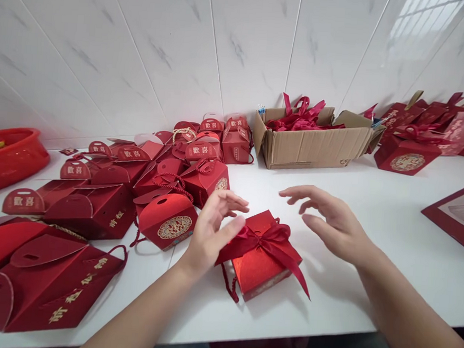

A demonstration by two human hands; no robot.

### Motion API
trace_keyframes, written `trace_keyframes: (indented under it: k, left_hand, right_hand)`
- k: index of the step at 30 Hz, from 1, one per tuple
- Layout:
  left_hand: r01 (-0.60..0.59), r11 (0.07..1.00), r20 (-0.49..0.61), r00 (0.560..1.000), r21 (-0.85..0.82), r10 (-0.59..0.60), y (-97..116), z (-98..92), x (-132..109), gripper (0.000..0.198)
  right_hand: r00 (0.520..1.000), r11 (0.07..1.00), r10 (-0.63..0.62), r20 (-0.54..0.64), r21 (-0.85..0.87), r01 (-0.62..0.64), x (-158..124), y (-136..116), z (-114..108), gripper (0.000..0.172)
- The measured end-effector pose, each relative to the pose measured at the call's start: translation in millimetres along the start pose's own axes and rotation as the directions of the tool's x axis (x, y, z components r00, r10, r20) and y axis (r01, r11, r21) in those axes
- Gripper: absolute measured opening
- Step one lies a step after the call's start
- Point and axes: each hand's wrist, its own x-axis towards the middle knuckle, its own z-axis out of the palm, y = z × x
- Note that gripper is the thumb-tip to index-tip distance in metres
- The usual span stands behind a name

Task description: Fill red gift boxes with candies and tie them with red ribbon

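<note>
A small red gift box lies on the white table in front of me, with a dark red ribbon bow across its top and a twisted cord hanging at its left side. My left hand is at the box's left edge, fingers apart and curved, the thumb over the ribbon's left loop; whether it touches the ribbon I cannot tell. Up and to the right of the box, my right hand hovers with fingers spread and nothing in them.
Several red gift boxes crowd the left side. A cardboard box full of red ribbons stands by the tiled wall. A red plastic basin is far left. Red bags and a box with a bow stand back right, near a framed picture.
</note>
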Motion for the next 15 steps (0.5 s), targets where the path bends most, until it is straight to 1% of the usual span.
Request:
trace_keyframes:
  k: [1, 2, 3, 4, 5, 6, 8, 9, 10, 11, 12, 13, 14, 15]
  left_hand:
    - [-0.011, 0.999, -0.041, 0.999, -0.043, 0.009, -1, -1.0, 1, 0.025]
    - [-0.014, 0.997, -0.084, 0.996, -0.077, 0.008, -3, -1.8, 2, 0.026]
    - [-0.008, 0.995, -0.121, 0.993, -0.103, -0.004, -4, -2.4, 3, 0.026]
    - [0.001, 0.992, -0.149, 0.989, -0.123, -0.019, -5, -2.8, 4, 0.026]
    - [0.013, 0.991, -0.169, 0.985, -0.136, -0.037, -6, -3.0, 5, 0.027]
    - [0.029, 0.989, -0.179, 0.982, -0.142, -0.054, -7, -3.2, 5, 0.027]
    - [0.033, 0.989, -0.192, 0.979, -0.146, -0.061, -7, -3.7, 6, 0.028]
    - [0.025, 0.989, -0.197, 0.979, -0.144, -0.054, -8, -4.1, 6, 0.027]
    - [0.014, 0.99, -0.202, 0.978, -0.142, -0.043, -8, -4.7, 6, 0.027]
    - [0.003, 0.99, -0.205, 0.978, -0.14, -0.032, -8, -5.5, 6, 0.027]
    - [-0.01, 0.99, -0.21, 0.978, -0.138, -0.019, -9, -6.4, 6, 0.029]
    - [-0.02, 0.99, -0.214, 0.977, -0.136, -0.009, -10, -7.3, 6, 0.031]
    - [-0.028, 0.99, -0.216, 0.976, -0.137, -0.002, -11, -8.1, 6, 0.032]
    - [-0.038, 0.989, -0.219, 0.976, -0.14, 0.007, -11, -8.8, 6, 0.034]
  right_hand:
    - [0.987, 1.0, 0.009, 0.163, 0.014, -0.012, 0, 2, -6, 0.05]
    - [0.947, 1.0, 0.019, 0.321, 0.018, -0.026, 0, 4, -10, 0.066]
    - [0.893, 0.999, 0.029, 0.45, 0.017, -0.04, -1, 5, -10, 0.081]
    - [0.842, 0.998, 0.036, 0.539, 0.02, -0.055, -1, 5, -7, 0.095]
    - [0.81, 0.997, 0.035, 0.586, 0.037, -0.07, -1, 4, -2, 0.105]
    - [0.801, 0.994, 0.022, 0.599, 0.071, -0.08, -2, 3, 3, 0.112]
    - [0.821, 0.985, -0.017, 0.571, 0.152, -0.085, -2, 1, 10, 0.118]
    - [0.832, 0.98, -0.02, 0.554, 0.175, -0.093, -2, 1, 9, 0.118]
    - [0.84, 0.978, 0.003, 0.543, 0.173, -0.115, -3, 3, 3, 0.117]
    - [0.844, 0.977, 0.059, 0.533, 0.142, -0.158, -4, 7, -6, 0.117]
    - [0.851, 0.972, 0.149, 0.503, 0.083, -0.219, -5, 12, -19, 0.118]
    - [0.866, 0.957, 0.266, 0.423, -0.009, -0.29, -6, 18, -33, 0.119]
    - [0.886, 0.927, 0.375, 0.273, -0.129, -0.352, -7, 26, -48, 0.12]
    - [0.899, 0.875, 0.434, 0.066, -0.268, -0.402, -8, 33, -61, 0.12]
